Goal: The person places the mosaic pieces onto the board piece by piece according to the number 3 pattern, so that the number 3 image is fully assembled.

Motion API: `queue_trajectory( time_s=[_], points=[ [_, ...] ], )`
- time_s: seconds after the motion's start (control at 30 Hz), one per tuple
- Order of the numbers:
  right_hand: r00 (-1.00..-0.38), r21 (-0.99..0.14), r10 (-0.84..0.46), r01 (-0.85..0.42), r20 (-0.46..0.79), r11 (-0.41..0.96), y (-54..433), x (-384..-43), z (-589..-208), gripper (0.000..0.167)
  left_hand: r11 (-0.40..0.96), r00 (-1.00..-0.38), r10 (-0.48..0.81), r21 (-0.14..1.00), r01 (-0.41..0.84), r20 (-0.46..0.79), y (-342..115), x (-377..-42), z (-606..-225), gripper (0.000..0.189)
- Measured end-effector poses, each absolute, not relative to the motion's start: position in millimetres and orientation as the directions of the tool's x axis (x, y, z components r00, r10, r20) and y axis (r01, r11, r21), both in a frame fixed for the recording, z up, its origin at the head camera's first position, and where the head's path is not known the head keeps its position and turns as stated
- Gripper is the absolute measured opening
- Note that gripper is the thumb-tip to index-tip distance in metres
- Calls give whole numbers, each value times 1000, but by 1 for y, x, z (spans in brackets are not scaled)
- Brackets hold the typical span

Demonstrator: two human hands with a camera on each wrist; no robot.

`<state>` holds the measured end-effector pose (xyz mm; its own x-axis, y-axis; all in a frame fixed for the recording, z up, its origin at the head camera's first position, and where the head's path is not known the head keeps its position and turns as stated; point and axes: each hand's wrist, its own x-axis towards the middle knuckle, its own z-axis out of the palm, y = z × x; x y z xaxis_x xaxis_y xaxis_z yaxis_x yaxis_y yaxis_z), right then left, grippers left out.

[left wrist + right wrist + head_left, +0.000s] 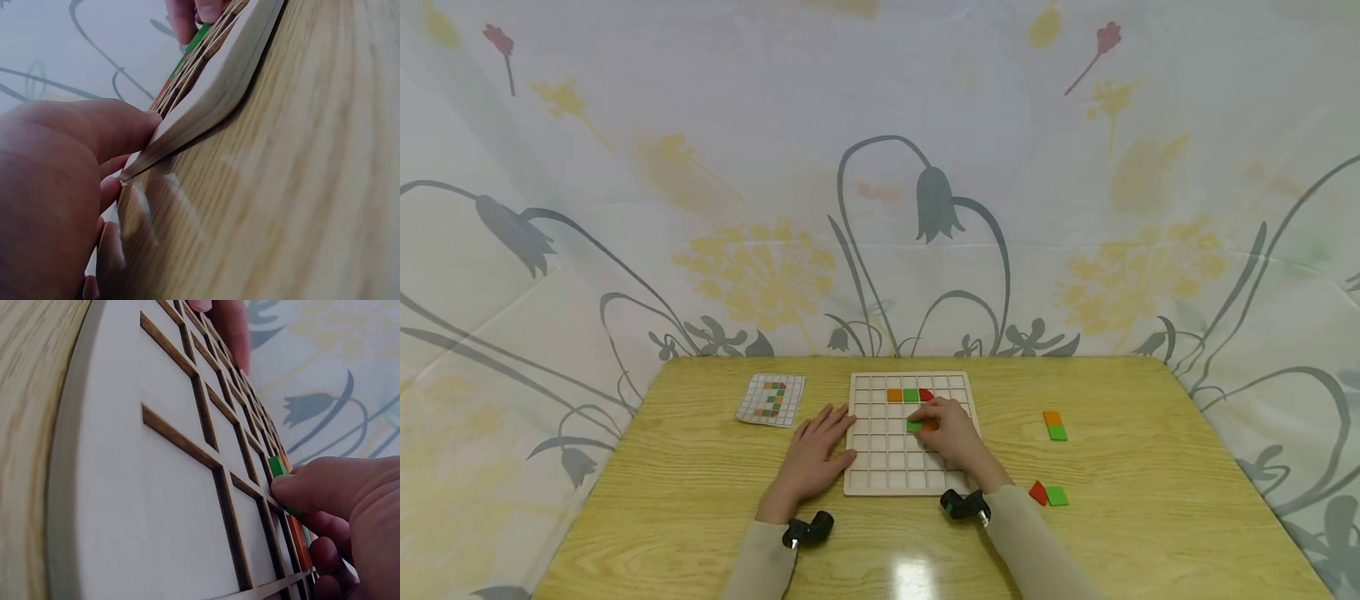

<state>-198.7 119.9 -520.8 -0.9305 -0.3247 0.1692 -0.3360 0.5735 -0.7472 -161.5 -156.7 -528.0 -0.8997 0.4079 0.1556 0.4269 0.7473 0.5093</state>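
Observation:
A pale wooden grid board (880, 461) lies on the table. Near its middle my right hand (951, 433) pinches a green square tile (277, 466) between thumb and fingers. Beside that tile, an orange tile (930, 424) is partly covered by the fingers. In the board's upper part sit an orange tile (894, 395), a green tile (911, 395) and a red round-cornered tile (926, 394) in a row. My left hand (812, 454) rests at the board's left side with fingers spread, thumb touching the edge.
A pattern card (771, 400) with a coloured grid lies left of the board. To the right lie an orange tile (1052, 417) and a green tile (1057, 432) together. Nearer me are a red tile (1038, 492) and a green tile (1057, 496). A flowered cloth (880, 250) hangs behind the table.

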Motion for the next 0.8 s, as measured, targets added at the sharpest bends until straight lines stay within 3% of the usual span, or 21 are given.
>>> queue_trajectory(
  time_s=[0.5,0.8],
  points=[
    [-898,-708,-356,-426,257,563,121,-198,-527,13,747,-896,411,503,436,166,-157,-162,-530,56],
    [-928,-750,-327,-345,180,565,118,-200,-523,14,747,-898,409,505,432,163,-157,-162,-530,56]
  ],
)
